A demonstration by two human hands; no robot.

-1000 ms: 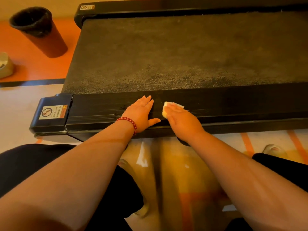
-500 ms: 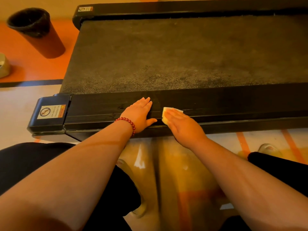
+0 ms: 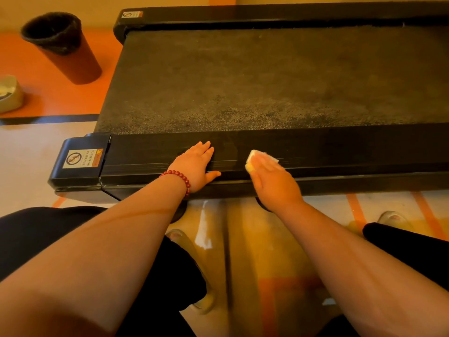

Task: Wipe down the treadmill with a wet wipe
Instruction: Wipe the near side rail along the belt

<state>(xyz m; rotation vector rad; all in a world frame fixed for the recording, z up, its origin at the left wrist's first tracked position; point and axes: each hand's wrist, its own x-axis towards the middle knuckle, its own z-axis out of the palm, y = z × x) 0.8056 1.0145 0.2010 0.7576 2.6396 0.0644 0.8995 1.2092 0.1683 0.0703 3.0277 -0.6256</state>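
A black treadmill [image 3: 340,152] lies flat on the floor, its grey belt [image 3: 267,81] stretching across the view. My left hand [image 3: 198,164] rests flat on the near side rail, fingers straight, a red bead bracelet on the wrist. To its right, my right hand [image 3: 272,178] presses a folded white wet wipe [image 3: 263,156] flat against the same rail; only the wipe's far edge shows past my fingers. A damp smear marks the rail between my hands.
A brown bin with a black liner [image 3: 60,45] stands on the orange floor at the far left, with a pale object [image 3: 8,93] beside it. A warning sticker [image 3: 82,158] sits on the rail's left end cap. My knees and sandalled feet are below.
My right hand has slid the wipe to the right along the rail, widening the gap to my left hand. My left hand has stayed in place.
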